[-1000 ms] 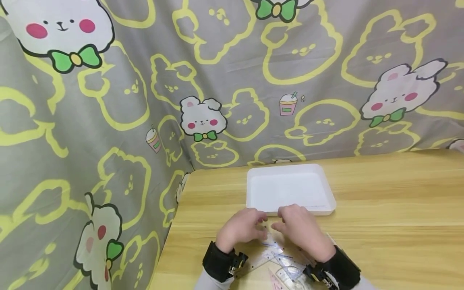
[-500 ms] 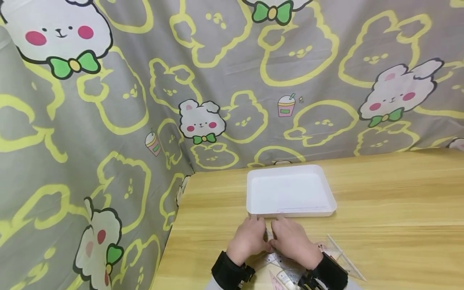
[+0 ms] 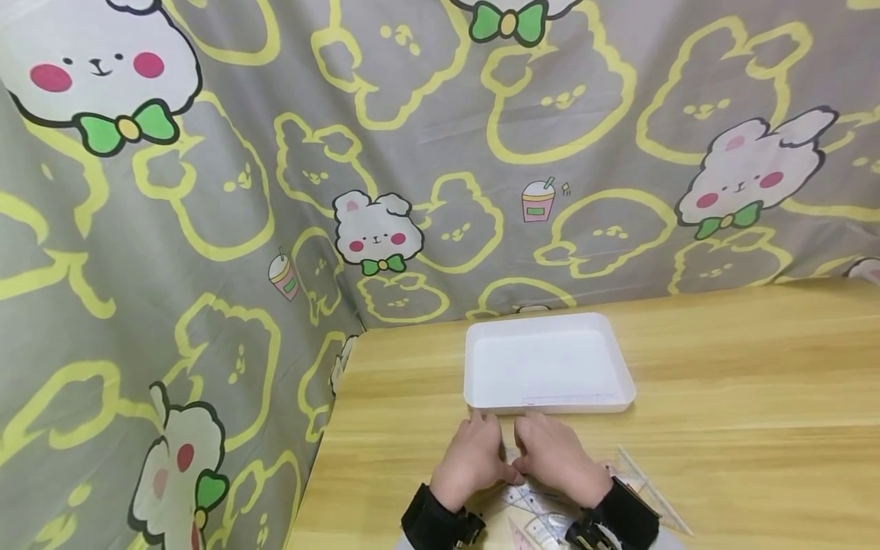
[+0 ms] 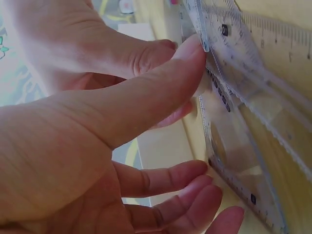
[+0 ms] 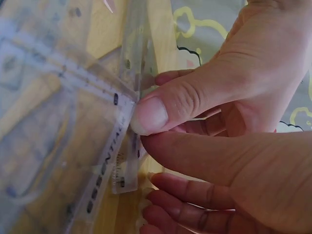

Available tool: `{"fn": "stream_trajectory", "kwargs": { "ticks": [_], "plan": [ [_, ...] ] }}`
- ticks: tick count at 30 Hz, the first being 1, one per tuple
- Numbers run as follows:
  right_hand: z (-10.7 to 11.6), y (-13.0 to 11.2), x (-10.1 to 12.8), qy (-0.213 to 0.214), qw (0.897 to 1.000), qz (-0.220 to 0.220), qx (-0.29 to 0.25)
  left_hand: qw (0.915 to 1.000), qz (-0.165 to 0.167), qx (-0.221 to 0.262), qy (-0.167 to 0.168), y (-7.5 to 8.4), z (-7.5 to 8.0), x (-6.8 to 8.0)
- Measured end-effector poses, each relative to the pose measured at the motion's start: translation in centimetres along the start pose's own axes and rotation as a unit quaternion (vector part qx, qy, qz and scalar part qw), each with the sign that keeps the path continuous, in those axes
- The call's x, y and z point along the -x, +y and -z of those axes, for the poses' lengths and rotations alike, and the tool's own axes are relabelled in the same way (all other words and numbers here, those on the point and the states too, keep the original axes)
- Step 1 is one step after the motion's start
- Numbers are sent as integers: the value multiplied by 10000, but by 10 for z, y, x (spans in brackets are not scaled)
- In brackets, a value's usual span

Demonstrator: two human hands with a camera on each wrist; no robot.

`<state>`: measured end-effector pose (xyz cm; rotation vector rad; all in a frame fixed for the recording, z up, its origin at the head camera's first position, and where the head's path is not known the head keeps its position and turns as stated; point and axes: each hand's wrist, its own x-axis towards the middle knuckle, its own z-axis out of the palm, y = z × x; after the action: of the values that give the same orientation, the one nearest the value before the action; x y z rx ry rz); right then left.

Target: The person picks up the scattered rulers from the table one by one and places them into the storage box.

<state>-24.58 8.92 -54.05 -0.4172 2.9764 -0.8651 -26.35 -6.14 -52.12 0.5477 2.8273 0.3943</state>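
Observation:
Side by side in the head view, my left hand (image 3: 474, 462) and right hand (image 3: 555, 462) bend down over a pile of clear plastic rulers and set squares (image 3: 532, 500). The left thumb (image 5: 152, 114) presses on the corner of a clear set square (image 5: 105, 161) printed "ESSENTIALS", its fingers partly hidden behind. Against the same edge lies the tip of the right thumb (image 5: 161, 146), so both hands pinch there. The lower fingers (image 4: 170, 180) of the left hand hang loosely curved beside the pieces. A clear ruler (image 4: 273, 34) overlaps the set square.
A white tray (image 3: 474, 367) stands just beyond the hands, with a faint transparent ruler (image 3: 571, 399) along its near side. Right of the right wrist lies a clear triangle (image 3: 653, 489). A pink-marked piece (image 3: 519, 535) shows at the near edge. A patterned curtain (image 3: 440, 153) hangs behind.
Both hands have come down from the tray's near edge and drawn together onto the clear pieces. The ruler in the tray shows more fully. Over the last half second the hands barely move.

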Motion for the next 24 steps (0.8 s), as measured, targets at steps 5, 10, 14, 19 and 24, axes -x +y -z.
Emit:
{"fn": "stream_trajectory", "kwargs": {
  "ticks": [5,10,14,19,24],
  "plan": [
    [3,2,1,-181,9997,90,-139,9991,128,333,-213,2,-3,-1],
    [0,6,3,-271,9990,176,-307,9982,114,508,-311,-3,-7,-1],
    [-3,8,3,-281,9983,310,-403,9963,-34,741,-429,-9,-6,1],
    [-2,8,1,-403,9970,459,-471,9940,-479,793,-580,-22,6,4],
    [5,9,-4,-568,9962,442,-492,9919,-804,600,-774,-24,14,0]
  ]
}}
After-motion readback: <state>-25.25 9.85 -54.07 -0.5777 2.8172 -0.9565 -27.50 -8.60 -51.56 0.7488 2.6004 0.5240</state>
